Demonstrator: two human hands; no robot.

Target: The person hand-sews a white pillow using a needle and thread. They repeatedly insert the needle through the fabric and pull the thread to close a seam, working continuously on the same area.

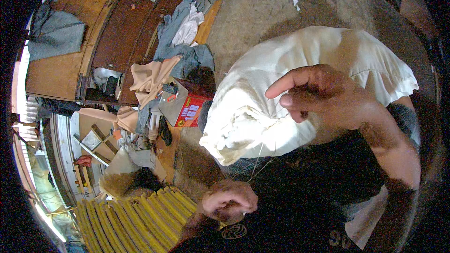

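Note:
A stuffed white cloth cushion [281,56] lies across my lap, its near left end gathered and brightly lit. Over that end hovers my right hand [323,91], index finger pointing left, the other fingers curled in beside the thumb. Whatever those fingers hold, if anything, is too small to make out. Low in the view, close to my body, my left hand [229,201] is curled closed. Thin pale thread [258,167] runs in loose strands from the cushion's lower edge to this hand.
A red and grey box [187,107] with a small dark object on top stands left of the cushion. Grey and peach cloths [150,77] are heaped beyond it. Yellow ribbed slats [136,220] fill the lower left. Wooden cabinets [112,33] stand at the upper left.

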